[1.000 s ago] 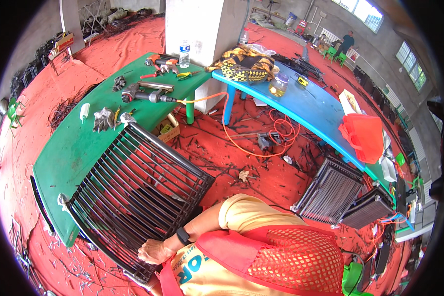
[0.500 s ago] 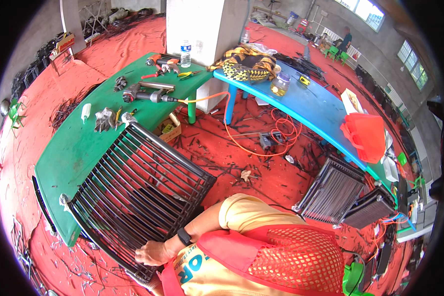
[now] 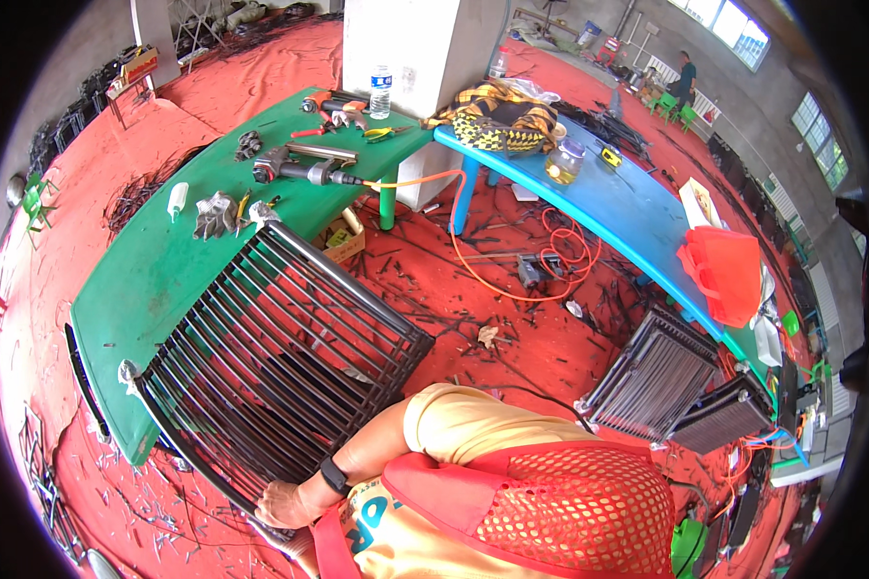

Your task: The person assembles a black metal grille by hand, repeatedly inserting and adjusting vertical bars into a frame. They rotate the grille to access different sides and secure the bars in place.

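Observation:
A black slatted metal rack (image 3: 290, 338) leans at an angle on the edge of the green table (image 3: 126, 299), with silvery-white wrapping on its visible upper corners. At the rack's near lower corner, my right hand (image 3: 285, 504), with a dark watch on its wrist, has its fingers curled against the end of the slats. Just below it, my left hand (image 3: 297, 542) is mostly hidden by the right one and my clothing. Its fingers do not show clearly.
On the green table lie a power drill (image 3: 304, 171), grey gloves (image 3: 216, 214), pliers (image 3: 384, 133) and a white bottle (image 3: 178, 200). An orange cord (image 3: 459, 241) runs to the floor. More slatted racks (image 3: 652, 376) stand right, beside the blue table (image 3: 608, 198). Dark scraps litter the red floor.
My right hand has slid a little along the rack towards its near lower corner. The whole scene has shifted slightly to the right in view.

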`<state>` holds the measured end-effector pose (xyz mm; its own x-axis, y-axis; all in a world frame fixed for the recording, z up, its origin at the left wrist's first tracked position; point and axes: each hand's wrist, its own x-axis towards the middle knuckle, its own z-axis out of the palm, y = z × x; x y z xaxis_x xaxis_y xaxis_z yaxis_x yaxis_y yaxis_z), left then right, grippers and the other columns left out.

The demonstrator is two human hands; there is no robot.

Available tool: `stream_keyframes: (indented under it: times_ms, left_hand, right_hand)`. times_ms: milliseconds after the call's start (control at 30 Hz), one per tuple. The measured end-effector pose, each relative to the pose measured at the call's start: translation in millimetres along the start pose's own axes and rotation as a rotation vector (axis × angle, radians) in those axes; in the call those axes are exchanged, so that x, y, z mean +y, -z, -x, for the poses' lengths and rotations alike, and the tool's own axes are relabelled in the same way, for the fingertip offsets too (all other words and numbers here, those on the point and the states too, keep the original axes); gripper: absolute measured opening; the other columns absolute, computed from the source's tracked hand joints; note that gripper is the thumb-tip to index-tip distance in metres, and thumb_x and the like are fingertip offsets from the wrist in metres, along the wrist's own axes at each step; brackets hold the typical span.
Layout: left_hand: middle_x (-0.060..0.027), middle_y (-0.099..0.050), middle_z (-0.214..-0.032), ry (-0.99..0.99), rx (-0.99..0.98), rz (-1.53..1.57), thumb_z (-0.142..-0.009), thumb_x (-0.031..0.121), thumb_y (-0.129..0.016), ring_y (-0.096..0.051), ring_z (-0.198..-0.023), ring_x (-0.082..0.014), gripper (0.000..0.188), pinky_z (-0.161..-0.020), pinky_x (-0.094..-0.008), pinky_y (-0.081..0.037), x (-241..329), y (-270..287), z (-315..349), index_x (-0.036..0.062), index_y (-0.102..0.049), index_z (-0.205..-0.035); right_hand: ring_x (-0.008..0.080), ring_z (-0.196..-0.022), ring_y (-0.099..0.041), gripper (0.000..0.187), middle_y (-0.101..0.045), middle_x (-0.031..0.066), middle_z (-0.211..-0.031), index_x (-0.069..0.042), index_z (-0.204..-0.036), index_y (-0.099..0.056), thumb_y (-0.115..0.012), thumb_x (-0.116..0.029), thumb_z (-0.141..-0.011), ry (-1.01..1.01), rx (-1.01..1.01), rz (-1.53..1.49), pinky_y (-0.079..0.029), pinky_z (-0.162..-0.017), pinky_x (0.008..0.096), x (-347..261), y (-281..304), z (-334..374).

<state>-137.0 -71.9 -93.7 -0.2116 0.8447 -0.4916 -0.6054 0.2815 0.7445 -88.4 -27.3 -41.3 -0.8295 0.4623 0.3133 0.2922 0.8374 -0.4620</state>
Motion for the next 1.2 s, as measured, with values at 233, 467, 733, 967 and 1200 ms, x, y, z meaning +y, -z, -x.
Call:
stream_keyframes:
  times_ms: [233,467,733,967,1200]
  left_hand:
    - [-0.0028,-0.058,-0.082,0.028,-0.012,0.008,-0.088,0.018,-0.055,-0.058,-0.070,-0.0195,0.014,-0.063,-0.0316,-0.050,-12,-9,4,0.0085,-0.055,-0.097]
    - [-0.0028,-0.059,-0.082,-0.016,0.056,0.036,-0.088,0.020,-0.055,-0.059,-0.070,-0.0197,0.014,-0.064,-0.0319,-0.050,6,18,5,0.0089,-0.056,-0.097]
    - [-0.0027,-0.059,-0.082,-0.058,0.122,0.063,-0.089,0.022,-0.054,-0.059,-0.071,-0.0199,0.015,-0.064,-0.0323,-0.050,20,51,6,0.0094,-0.057,-0.096]
    - [-0.0026,-0.060,-0.082,0.018,0.088,0.080,-0.090,0.023,-0.053,-0.059,-0.071,-0.0200,0.015,-0.065,-0.0326,-0.050,-18,28,22,0.0099,-0.057,-0.096]
    - [-0.0026,-0.060,-0.083,0.045,0.075,0.091,-0.090,0.025,-0.052,-0.060,-0.071,-0.0202,0.017,-0.065,-0.0329,-0.050,-28,20,33,0.0103,-0.058,-0.096]
  right_hand:
    - [0.0356,-0.062,-0.065,0.015,-0.063,0.0176,-0.065,-0.001,-0.073,-0.057,-0.056,-0.016,-0.077,-0.076,-0.154,-0.089,-0.050,-0.055,0.0460,0,10,-6]
    - [0.0361,-0.065,-0.064,0.018,-0.061,0.0182,-0.066,-0.003,-0.076,-0.056,-0.058,-0.020,-0.078,-0.014,-0.152,-0.285,-0.050,-0.059,0.0451,-14,1,-19]
    - [0.0386,-0.066,-0.063,0.022,-0.062,0.0199,-0.070,0.000,-0.079,-0.055,-0.049,-0.020,-0.085,-0.247,-0.016,-0.177,-0.050,-0.060,0.0473,-27,-14,-17]
    - [0.0404,-0.065,-0.064,0.020,-0.062,0.0216,-0.067,0.001,-0.080,-0.055,-0.055,-0.019,-0.083,-0.235,-0.043,-0.328,-0.050,-0.057,0.0500,-20,-1,-17]
    - [0.0390,-0.070,-0.065,0.018,-0.065,0.0178,-0.072,-0.003,-0.080,-0.059,-0.061,-0.021,-0.082,-0.204,-0.071,-0.400,-0.051,-0.062,0.0475,-20,3,-15]
